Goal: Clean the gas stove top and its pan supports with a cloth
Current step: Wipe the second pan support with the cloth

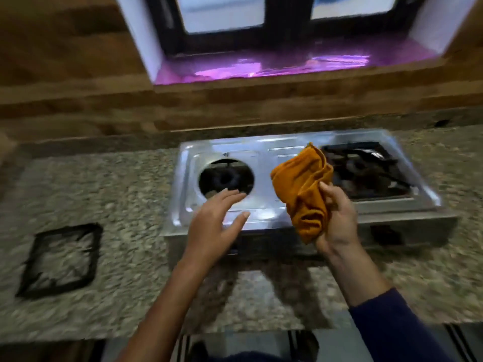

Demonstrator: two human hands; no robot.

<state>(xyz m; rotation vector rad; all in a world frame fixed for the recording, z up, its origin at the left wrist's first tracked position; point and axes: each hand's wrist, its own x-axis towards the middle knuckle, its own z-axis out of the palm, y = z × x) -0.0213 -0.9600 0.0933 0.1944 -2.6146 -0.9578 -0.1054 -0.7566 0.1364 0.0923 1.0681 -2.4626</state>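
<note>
Pinching the cloth (303, 189) above the stove (264, 178), right hand (337, 220); left hand (217, 220) spread, seemingly hovering at its front edge; pan support (61, 259) left on counter (125, 194).

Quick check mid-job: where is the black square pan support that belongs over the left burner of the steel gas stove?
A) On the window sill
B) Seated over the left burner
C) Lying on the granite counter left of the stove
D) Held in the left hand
C: the black square pan support lies flat on the speckled granite counter, left of the steel gas stove, whose left burner sits bare.

Left burner (226, 178) uncovered, reachable; right pan support (366, 169) in place, seemingly blocking burner access.
</note>
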